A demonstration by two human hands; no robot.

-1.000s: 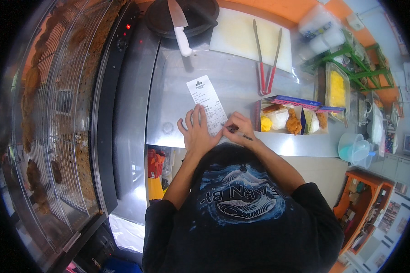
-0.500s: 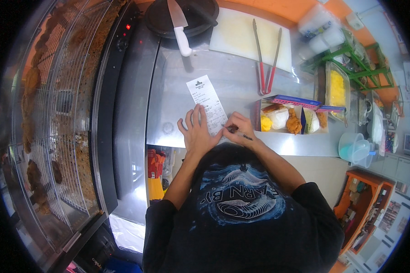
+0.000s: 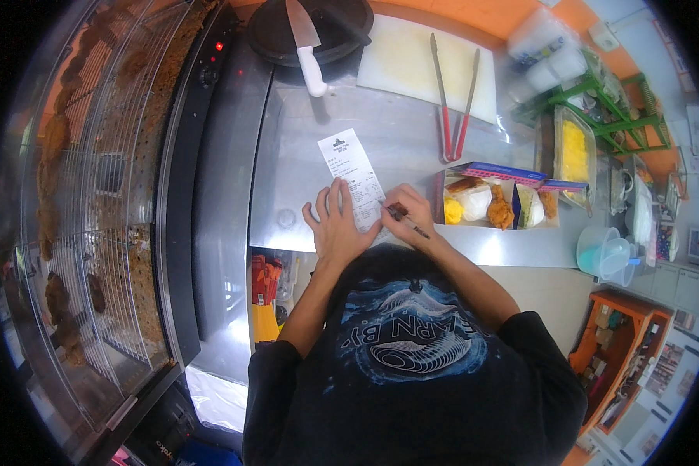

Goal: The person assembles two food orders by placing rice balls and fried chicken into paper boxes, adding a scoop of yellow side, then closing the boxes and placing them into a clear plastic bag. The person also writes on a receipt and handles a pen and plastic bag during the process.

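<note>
A long white paper receipt [image 3: 355, 167] lies on the steel counter [image 3: 287, 155] in front of me. My left hand [image 3: 340, 225] rests on its lower left part, fingers spread and flat. In my right hand [image 3: 406, 216] is a dark pen [image 3: 417, 227], pinched with its tip at the receipt's right edge. The lower end of the receipt is partly hidden by my hands. Right of my right hand stands an open box of food [image 3: 489, 204], with rice, fried chicken and something yellow inside.
Tongs with red handles [image 3: 454, 124] lie partly on a white cutting board [image 3: 388, 58]. A white-handled knife [image 3: 309, 62] rests on a dark round block [image 3: 268, 31]. At left stands a glass food warmer [image 3: 116, 171]. A yellow-filled tray [image 3: 573, 151] and plastic tubs [image 3: 604, 255] are at right.
My right hand has shifted slightly up along the receipt's edge, and the pen has tilted a little with it. My left hand stays in place.
</note>
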